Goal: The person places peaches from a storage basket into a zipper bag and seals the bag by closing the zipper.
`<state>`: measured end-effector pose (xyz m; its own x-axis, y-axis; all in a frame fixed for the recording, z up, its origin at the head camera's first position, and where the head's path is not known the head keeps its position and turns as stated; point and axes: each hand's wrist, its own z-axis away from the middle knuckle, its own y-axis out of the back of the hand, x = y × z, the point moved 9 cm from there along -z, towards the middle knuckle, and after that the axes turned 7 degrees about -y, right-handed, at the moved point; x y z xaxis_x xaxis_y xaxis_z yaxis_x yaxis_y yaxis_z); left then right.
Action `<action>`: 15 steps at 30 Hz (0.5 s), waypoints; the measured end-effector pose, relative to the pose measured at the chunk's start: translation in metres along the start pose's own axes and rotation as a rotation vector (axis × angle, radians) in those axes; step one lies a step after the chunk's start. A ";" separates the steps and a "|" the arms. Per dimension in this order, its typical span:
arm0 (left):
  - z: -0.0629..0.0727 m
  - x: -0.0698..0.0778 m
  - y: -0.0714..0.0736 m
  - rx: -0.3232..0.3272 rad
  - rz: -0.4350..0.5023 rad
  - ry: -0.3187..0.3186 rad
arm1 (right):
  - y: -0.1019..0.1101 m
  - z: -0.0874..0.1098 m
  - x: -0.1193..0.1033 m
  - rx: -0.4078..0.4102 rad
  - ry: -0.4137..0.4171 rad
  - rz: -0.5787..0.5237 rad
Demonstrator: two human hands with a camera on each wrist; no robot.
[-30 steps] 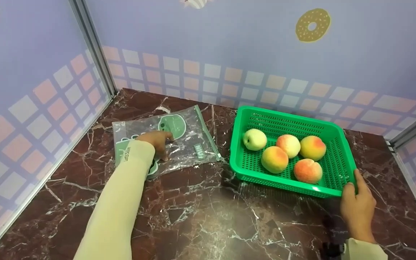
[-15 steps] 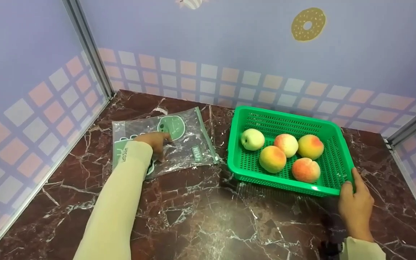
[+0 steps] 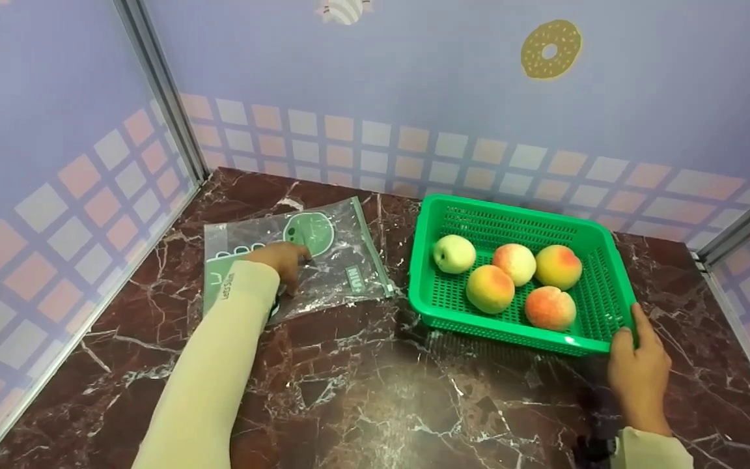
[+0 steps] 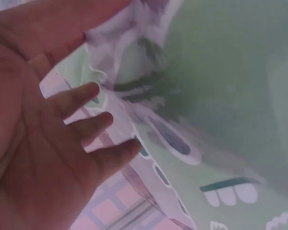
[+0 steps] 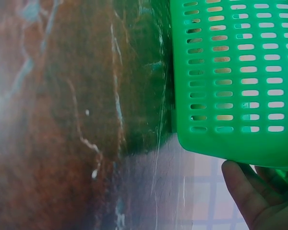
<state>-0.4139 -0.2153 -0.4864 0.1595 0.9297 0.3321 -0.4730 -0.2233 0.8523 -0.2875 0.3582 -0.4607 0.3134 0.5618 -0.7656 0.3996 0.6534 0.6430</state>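
Observation:
In the head view my left hand [image 3: 278, 262] rests over a clear zip bag [image 3: 352, 244] with green dinosaur prints, its thumb and index finger spread apart on the plastic. The left wrist view has the bag's film [image 4: 221, 96] wrinkled beside the fingers [image 4: 116, 160]. With my right hand [image 3: 643, 374] I grip the near right corner of a green plastic basket [image 3: 525, 337]. Several peaches lie in it, among them a pale one [image 3: 454, 254] at the left and a reddish one [image 3: 550, 308] at the front. The right wrist view shows fingertips [image 5: 233, 175] at the basket's edge.
A dark red marble tabletop [image 3: 375, 397] carries both bag and basket. Behind them stands a lilac back wall [image 3: 381, 65] with printed squares. A side panel [image 3: 56, 117] closes in the left, joined by a metal strip [image 3: 160, 85]; another panel stands at the right.
The head view has shifted slightly. Both hands, the bag and the basket with the peaches keep nearly the same places.

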 end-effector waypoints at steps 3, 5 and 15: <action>-0.001 0.003 0.000 0.011 -0.031 -0.016 | -0.001 0.000 0.000 -0.002 0.002 -0.004; -0.001 0.005 0.001 0.023 -0.024 -0.027 | -0.001 0.000 0.000 -0.004 0.009 -0.003; 0.002 0.009 0.007 0.180 0.080 0.114 | 0.001 0.000 0.000 0.000 0.015 -0.005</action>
<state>-0.4140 -0.2091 -0.4763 0.0234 0.9316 0.3627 -0.3161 -0.3373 0.8867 -0.2869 0.3582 -0.4599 0.2979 0.5661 -0.7686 0.4011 0.6563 0.6390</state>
